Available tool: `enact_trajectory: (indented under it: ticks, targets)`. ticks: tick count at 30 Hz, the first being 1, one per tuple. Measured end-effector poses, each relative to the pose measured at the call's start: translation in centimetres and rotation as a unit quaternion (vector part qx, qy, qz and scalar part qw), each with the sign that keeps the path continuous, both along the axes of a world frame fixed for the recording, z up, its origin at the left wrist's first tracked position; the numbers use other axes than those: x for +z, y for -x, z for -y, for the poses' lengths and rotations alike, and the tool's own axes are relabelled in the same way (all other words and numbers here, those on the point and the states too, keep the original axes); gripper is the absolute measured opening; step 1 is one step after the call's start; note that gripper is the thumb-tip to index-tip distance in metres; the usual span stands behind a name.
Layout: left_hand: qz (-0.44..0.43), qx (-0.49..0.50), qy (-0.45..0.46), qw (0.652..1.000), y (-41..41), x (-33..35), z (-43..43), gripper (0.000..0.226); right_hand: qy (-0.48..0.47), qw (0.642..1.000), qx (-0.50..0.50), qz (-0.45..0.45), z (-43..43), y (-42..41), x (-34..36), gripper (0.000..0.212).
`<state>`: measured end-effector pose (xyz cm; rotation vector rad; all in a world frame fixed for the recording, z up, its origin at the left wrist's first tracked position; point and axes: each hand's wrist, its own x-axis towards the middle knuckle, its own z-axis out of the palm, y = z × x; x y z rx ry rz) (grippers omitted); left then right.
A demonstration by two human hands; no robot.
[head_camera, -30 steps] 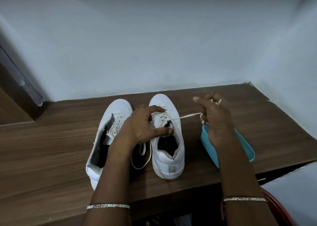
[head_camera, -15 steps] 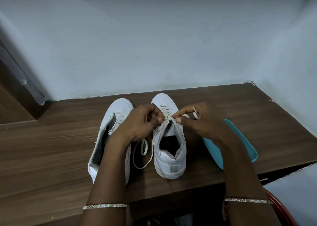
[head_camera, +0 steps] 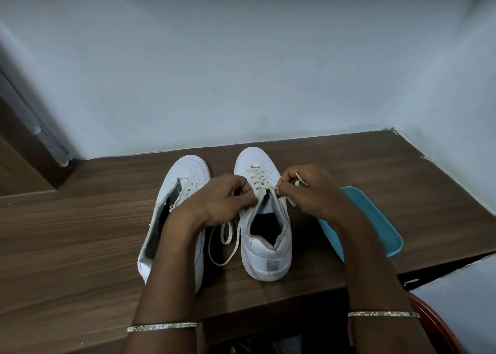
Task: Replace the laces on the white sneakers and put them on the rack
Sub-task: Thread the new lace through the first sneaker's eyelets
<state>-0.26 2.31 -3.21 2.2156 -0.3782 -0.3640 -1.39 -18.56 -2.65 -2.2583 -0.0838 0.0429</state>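
Two white sneakers stand side by side on the wooden surface [head_camera: 80, 233], toes toward the wall. The right sneaker [head_camera: 264, 249] is partly laced with a cream lace [head_camera: 255, 175]; a loose loop of that lace [head_camera: 224, 242] trails on the wood between the shoes. The left sneaker [head_camera: 185, 182] has bare eyelets and its tongue folded open. My left hand [head_camera: 222, 203] pinches the lace at the right sneaker's left eyelets. My right hand [head_camera: 308, 192] pinches the other lace end by the right eyelets, the tip sticking out above my fingers.
A turquoise tray [head_camera: 375, 219] lies just right of the laced sneaker, under my right forearm. The wall runs close behind the toes and along the right side. A red rim [head_camera: 434, 324] shows at the lower right, below the surface's front edge.
My right hand, which held the lace stretched out to the right, has come back to the sneaker's eyelets. My left hand shifted from gripping the shoe's tongue to pinching the lace.
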Motion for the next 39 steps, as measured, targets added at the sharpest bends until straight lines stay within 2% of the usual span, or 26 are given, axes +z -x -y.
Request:
enact_trajectory:
  ticks: [7,13,15,17,19,21,23,25,27,28,29,32,37,39]
  targets:
    - [0.000,0.016,0.018,1.000,0.2,0.6,-1.1,0.028,0.016,1.000,0.001,0.012,0.0,0.2,0.1,0.012]
    - [0.005,0.008,0.036,0.999,0.4,1.0,-1.9,0.013,0.068,0.998,0.005,0.008,0.5,0.0,0.4,0.005]
    - [0.013,0.000,0.018,1.000,0.3,1.5,-2.4,0.011,0.079,0.997,0.011,0.000,0.4,0.1,0.7,0.013]
    - [0.013,-0.017,-0.013,1.000,0.5,2.0,-2.6,0.017,0.064,0.998,0.017,-0.014,0.5,0.2,1.0,0.015]
    - [0.016,-0.011,-0.022,1.000,0.7,2.5,-2.4,0.027,0.006,0.999,0.030,-0.040,0.6,0.3,1.3,0.023]
    - [0.000,0.005,0.047,0.999,1.0,2.8,-2.2,0.036,-0.080,0.994,0.035,-0.067,0.7,0.7,1.7,0.029]
    - [-0.034,0.041,0.188,0.981,1.1,3.1,-1.8,0.037,-0.196,0.978,0.010,-0.071,0.8,0.8,2.0,0.032]
    - [-0.047,0.078,0.301,0.949,1.1,3.2,-0.9,0.034,-0.348,0.935,-0.026,-0.063,0.4,0.7,2.2,0.031]
    - [-0.048,0.100,0.360,0.926,1.0,3.1,0.3,0.032,-0.477,0.876,-0.047,-0.060,-0.3,0.4,2.3,0.031]
    - [-0.056,0.108,0.380,0.917,1.0,3.0,0.9,0.033,-0.509,0.857,-0.055,-0.063,-0.6,0.4,2.3,0.032]
    - [-0.068,0.117,0.398,0.907,1.0,3.0,1.4,0.034,-0.521,0.849,-0.060,-0.065,-0.9,0.3,2.3,0.032]
    - [-0.104,0.135,0.447,0.878,1.1,3.3,2.2,0.038,-0.505,0.859,-0.064,-0.056,-0.9,0.4,2.3,0.031]
    - [-0.104,0.198,0.532,0.816,0.9,4.4,1.8,0.046,-0.458,0.884,-0.084,-0.037,0.1,0.6,2.6,0.033]
    - [-0.095,0.217,0.540,0.807,0.8,4.4,1.3,0.048,-0.435,0.894,-0.104,-0.027,0.7,0.6,2.7,0.032]
